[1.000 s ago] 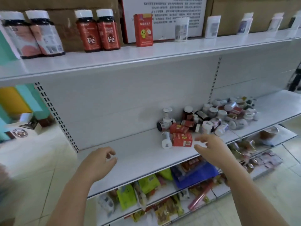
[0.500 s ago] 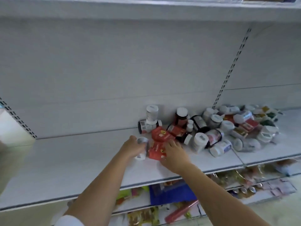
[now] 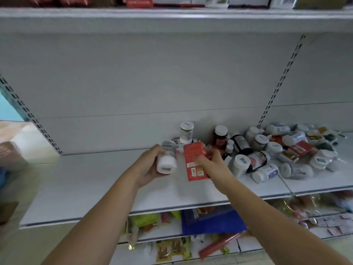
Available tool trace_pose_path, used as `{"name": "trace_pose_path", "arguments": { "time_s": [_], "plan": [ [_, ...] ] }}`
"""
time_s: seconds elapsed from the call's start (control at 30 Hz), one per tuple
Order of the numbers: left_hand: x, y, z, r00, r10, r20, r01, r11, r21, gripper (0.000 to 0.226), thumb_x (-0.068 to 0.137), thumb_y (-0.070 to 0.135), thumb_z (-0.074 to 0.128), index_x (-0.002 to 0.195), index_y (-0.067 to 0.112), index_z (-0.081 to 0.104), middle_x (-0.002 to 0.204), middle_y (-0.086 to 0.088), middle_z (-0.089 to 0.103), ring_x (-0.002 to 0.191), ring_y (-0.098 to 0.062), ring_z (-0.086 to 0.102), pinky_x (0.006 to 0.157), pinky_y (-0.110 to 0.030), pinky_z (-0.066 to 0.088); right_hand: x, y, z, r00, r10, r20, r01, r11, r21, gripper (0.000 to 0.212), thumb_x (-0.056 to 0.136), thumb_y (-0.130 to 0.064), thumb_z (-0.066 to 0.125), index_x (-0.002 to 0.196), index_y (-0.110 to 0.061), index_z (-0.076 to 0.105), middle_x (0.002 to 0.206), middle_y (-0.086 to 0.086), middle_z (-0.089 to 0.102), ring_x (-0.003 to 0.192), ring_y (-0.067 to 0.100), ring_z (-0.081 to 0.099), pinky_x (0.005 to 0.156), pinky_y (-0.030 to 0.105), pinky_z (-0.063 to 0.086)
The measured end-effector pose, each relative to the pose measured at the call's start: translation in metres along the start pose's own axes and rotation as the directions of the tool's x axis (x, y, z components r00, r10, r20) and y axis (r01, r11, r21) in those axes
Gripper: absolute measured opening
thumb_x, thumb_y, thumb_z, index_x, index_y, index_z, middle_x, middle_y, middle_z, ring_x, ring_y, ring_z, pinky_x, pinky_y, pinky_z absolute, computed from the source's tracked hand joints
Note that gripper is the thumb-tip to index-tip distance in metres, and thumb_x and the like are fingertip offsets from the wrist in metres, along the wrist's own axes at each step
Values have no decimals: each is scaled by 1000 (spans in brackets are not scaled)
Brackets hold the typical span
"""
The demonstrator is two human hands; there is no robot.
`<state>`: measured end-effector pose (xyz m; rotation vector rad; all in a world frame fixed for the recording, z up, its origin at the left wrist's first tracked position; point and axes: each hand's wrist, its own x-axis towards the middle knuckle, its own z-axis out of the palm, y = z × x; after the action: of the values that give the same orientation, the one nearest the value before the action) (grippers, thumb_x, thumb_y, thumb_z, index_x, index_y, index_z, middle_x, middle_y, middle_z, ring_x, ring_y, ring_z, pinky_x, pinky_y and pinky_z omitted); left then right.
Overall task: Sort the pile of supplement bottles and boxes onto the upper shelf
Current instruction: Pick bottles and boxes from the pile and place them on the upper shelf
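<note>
Supplement pile [image 3: 277,152]: mostly unsorted. Left hand [image 3: 147,167] grips white bottle [image 3: 166,159], right hand [image 3: 212,165] red box [image 3: 194,161], both left of pile; upper shelf [image 3: 172,18] partly stocked.

I get a dim, flat picture in soft, even light. Below the upper shelf [image 3: 172,18] the back panel [image 3: 152,73] lies in grey shade. Far left of that shelf everything smears into blur, and the slotted uprights [image 3: 280,81] under it lean with wide-angle distortion.
</note>
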<state>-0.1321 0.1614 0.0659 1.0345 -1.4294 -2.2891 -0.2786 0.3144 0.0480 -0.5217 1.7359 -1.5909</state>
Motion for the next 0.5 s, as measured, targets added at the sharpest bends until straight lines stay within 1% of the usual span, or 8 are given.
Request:
{"name": "trace_pose_path", "arguments": {
  "time_s": [0.03,0.1,0.2,0.3,0.37,0.43,0.47,0.5],
  "plan": [
    [-17,9,-1,999,16,52,-12,998,-68,22,87,20,53,101,15,70,94,-14,73,80,-30,69,71,-38,57,-13,-14,4,1000,-25,7,25,999,48,71,61,-40,77,118,-18,39,104,5,64,77,12,73,59,24,55],
    [-49,26,0,992,78,103,-71,996,-62,22,94,23,50,110,27,65,96,-12,74,77,-32,70,65,-35,56,-41,-39,12,995,-99,-11,100,994,51,66,57,-46,74,110,-23,42,100,1,66,73,8,72,55,20,53],
    [-101,49,1,982,151,112,-161,984,82,25,96,27,52,119,32,57,94,-5,75,71,-29,71,58,-29,53,-82,-72,18,980,-192,-48,195,978,74,43,72,-32,73,105,-25,46,79,-9,72,69,7,71,52,19,52],
    [-151,68,0,952,248,181,-289,921,260,38,80,29,63,116,40,62,106,0,72,77,-18,69,60,-30,53,-129,-102,22,956,-284,-69,286,958,23,32,84,-21,68,107,-23,46,66,-20,68,65,5,69,52,24,53],
    [-183,80,1,911,361,198,-411,785,464,49,68,34,71,116,41,61,112,5,67,81,-8,67,64,-25,54,-159,-121,23,941,-334,-59,334,942,1,38,79,-27,68,109,-24,46,69,-18,69,67,9,70,54,32,57],
    [-215,95,3,856,486,178,-464,570,678,55,60,44,79,111,40,57,103,13,64,78,0,65,60,-18,50,-186,-142,23,922,-384,-44,385,923,17,44,72,-32,66,110,-23,46,75,-14,72,69,13,72,53,29,56],
    [-230,102,5,820,540,187,-489,494,719,55,59,46,83,107,39,56,97,14,65,78,2,64,58,-16,49,-197,-153,22,912,-409,-32,410,912,27,45,71,-32,65,111,-23,46,77,-13,72,70,15,72,53,27,55],
    [-242,109,7,789,577,212,-528,459,715,53,60,45,85,105,38,58,94,15,66,79,2,65,58,-15,50,-205,-163,20,904,-428,-25,428,903,39,46,71,-31,66,112,-23,47,79,-12,73,71,16,73,55,27,54]
  ]
}}
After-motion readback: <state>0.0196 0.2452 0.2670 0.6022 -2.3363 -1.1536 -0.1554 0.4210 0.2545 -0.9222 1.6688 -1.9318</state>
